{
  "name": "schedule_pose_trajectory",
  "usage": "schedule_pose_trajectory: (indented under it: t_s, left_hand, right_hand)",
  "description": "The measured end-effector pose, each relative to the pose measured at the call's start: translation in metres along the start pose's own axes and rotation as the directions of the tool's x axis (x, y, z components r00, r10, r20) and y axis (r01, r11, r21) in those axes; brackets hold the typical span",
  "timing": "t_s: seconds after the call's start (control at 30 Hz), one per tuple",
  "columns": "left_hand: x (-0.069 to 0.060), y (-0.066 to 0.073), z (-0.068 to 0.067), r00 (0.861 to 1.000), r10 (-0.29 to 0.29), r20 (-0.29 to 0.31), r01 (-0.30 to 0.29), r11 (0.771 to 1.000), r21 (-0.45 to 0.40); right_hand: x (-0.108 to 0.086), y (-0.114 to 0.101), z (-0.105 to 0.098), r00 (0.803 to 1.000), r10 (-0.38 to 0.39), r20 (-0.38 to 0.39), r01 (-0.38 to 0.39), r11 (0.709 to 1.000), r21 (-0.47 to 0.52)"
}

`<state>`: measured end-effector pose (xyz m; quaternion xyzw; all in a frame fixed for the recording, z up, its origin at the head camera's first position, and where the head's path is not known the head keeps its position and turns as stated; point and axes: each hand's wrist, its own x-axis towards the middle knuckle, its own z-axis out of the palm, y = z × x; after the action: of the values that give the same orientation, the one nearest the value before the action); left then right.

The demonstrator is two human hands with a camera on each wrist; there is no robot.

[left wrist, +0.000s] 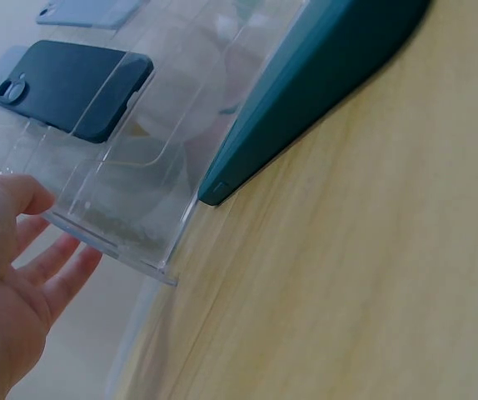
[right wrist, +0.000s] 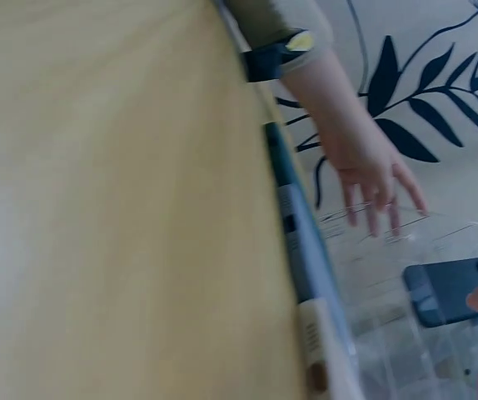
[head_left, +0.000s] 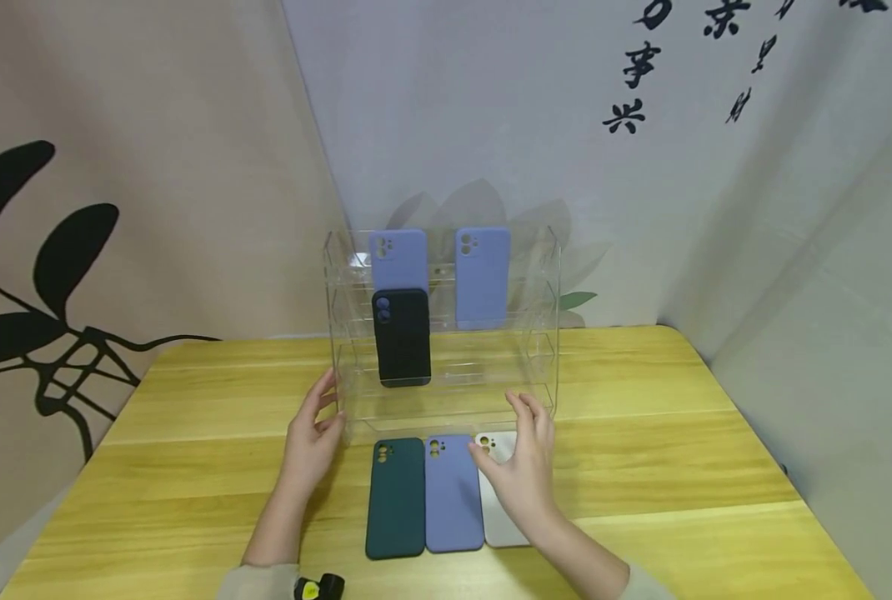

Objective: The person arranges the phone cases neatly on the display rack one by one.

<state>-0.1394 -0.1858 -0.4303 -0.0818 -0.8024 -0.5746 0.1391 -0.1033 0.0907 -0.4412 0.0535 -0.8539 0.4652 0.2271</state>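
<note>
A clear tiered display rack [head_left: 461,372] stands on the table. My left hand [head_left: 313,442] is at its left side, with the fingertips touching the side panel and the thumb near the front edge. My right hand [head_left: 524,467] hovers with spread fingers over a white phone case [head_left: 502,525], partly covering it, and holds nothing. Beside it lie a lavender phone case [head_left: 453,500] and a dark green phone case [head_left: 396,500], in a row before the rack. A black phone case [head_left: 403,342] leans on the rack, below a lavender case [head_left: 401,258]; another lavender case [head_left: 482,279] stands upper right.
The wooden table [head_left: 686,467] extends to both sides of the rack. Behind it hangs a pale cloth [head_left: 431,108] with dark leaf and character prints. A black wrist strap [head_left: 320,587] shows at the left sleeve.
</note>
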Motion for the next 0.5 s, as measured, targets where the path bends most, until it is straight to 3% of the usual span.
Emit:
schedule_pose_trajectory:
  t_s: [0.5]
  left_hand:
    - [0.000, -0.002, 0.001, 1.000, 0.021, -0.001, -0.021, 0.999, -0.024]
  right_hand:
    - [-0.027, 0.039, -0.004, 0.987, 0.093, 0.127, -0.071, 0.983, -0.170]
